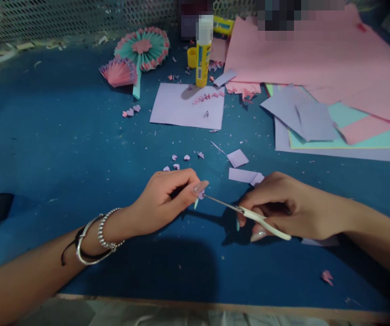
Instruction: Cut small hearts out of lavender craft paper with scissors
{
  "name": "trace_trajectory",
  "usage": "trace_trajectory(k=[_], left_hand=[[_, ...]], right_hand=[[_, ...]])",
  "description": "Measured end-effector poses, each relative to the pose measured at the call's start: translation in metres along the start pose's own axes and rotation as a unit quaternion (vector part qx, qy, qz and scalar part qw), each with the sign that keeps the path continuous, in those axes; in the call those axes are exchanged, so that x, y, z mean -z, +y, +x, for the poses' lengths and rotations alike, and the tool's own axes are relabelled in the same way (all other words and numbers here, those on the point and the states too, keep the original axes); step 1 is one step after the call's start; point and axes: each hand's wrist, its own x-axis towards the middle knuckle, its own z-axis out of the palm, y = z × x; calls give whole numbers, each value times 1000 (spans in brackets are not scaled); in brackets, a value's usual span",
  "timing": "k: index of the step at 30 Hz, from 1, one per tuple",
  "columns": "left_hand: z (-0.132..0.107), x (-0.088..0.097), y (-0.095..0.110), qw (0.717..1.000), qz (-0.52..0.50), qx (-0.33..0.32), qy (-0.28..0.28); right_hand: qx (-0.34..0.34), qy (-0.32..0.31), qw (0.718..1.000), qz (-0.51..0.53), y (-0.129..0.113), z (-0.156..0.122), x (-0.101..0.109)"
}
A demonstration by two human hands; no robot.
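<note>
Between thumb and fingers, my left hand point(170, 197) pinches a small piece of lilac paper point(201, 194), mostly hidden by the fingertips. My right hand point(286, 206) grips a pair of scissors point(266, 225) with cream handles, and their thin blades point left, with the tips at the lilac piece. Just beyond my left hand lie several tiny lilac paper hearts point(186, 158). A lilac paper square point(238, 158) and a lilac strip point(242, 175) rest beyond the scissors, near my right hand.
A glue stick point(202, 63) stands upright by a lilac sheet point(181, 106) strewn with scraps. Pleated paper fans point(142, 47) lie at the back left. Large pink paper point(283, 54) and coloured sheets cover the back right. A pink scrap point(327, 277) lies near the front edge.
</note>
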Motion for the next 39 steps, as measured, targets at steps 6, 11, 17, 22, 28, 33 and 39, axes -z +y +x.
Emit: trace_trajectory(k=[6, 11, 17, 22, 28, 33, 39], left_hand=[[1, 1, 1, 999, -25, 26, -16], [3, 5, 5, 992, -69, 72, -82], [6, 8, 7, 979, -123, 103, -127], [7, 11, 7, 970, -131, 124, -165], [7, 12, 3, 965, -137, 120, -190], [7, 12, 3, 961, -133, 128, -203], [7, 11, 4, 965, -133, 128, -189]], right_hand=[[8, -9, 1000, 0, 6, -1, 0], [7, -34, 999, 13, 11, -4, 2], [-9, -51, 997, 51, 10, -4, 3], [-9, -55, 997, 55, 11, -4, 3], [0, -62, 995, 73, 12, -5, 3], [6, -62, 995, 76, 14, -4, 3], [1, -71, 995, 68, 11, -5, 4]])
